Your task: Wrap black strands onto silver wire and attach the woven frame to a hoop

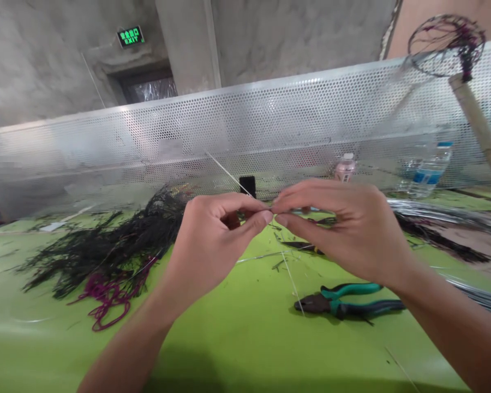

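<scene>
My left hand [213, 234] and my right hand [343, 226] meet at the fingertips in the middle of the view, each closed in a pinch. A thin pale strand [229, 173] slants down from the upper left to the left fingers. What lies right between the fingertips is too small to make out. Below my right hand rest pliers with green and black handles [343, 300], jaws pointing left. Partly hidden behind that hand is a second dark tool [298, 245]. A light thin piece [292, 281] crosses the table down to the pliers' jaws.
Black bristly strands [118, 245] and purple cord [106, 300] lie left on the green table [213, 349]. Wire bundles [442, 212] are at right. Behind stand a pink bottle [346, 166], a water bottle [429, 172], a perforated metal panel [180, 125] and a bamboo pole [480, 128] with a wire hoop.
</scene>
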A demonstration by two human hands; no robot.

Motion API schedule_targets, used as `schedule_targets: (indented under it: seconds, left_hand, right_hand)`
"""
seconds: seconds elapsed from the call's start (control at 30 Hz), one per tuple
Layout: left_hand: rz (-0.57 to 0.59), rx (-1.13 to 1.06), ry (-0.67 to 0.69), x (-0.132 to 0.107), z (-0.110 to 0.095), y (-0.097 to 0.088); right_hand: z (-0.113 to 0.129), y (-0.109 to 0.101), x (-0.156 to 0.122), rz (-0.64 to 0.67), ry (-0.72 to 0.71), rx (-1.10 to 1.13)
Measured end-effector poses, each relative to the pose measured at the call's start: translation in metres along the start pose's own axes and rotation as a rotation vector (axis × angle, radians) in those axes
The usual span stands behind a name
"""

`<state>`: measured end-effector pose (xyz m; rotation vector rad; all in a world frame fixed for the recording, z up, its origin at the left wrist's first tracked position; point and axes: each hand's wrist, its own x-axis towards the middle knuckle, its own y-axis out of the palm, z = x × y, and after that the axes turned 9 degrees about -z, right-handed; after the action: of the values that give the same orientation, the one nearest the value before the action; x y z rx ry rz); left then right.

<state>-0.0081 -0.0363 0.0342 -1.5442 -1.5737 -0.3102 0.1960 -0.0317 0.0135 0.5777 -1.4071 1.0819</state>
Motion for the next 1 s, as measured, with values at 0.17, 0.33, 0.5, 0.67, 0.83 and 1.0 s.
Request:
schedule_targets:
  seconds: [0.17, 0.33, 0.5, 0.67, 0.83, 1.0]
  left_hand:
    - [-0.153, 0.071, 0.063, -0.004, -0.001, 0.001]
    - [-0.164, 0.143, 0.077, -0.008, -0.004, 0.002]
    - [-0.156, 0.151, 0.086, -0.005, 0.000, 0.003]
    - [-0.107, 0.050, -0.040, -0.002, 0.005, 0.002]
    - [-0.029, 0.120, -0.108, 0.002, 0.011, 0.001]
    - [-0.060, 0.162, -0.055, 0.002, 0.009, -0.002]
  right_hand:
    - [0.015, 0.008, -0.015, -0.159, -0.138, -0.236]
    - [0.019, 0.025, -0.023, -0.055, 0.046, -0.210]
    - [0.010, 0.029, -0.024, -0.006, -0.060, -0.226]
    - [0.001, 0.030, -0.025, 0.111, -0.158, -0.186]
    - [-0.004, 0.033, -0.032, 0.164, -0.219, -0.282]
    - [-0.006, 0.026, -0.022, -0.015, -0.144, -0.277]
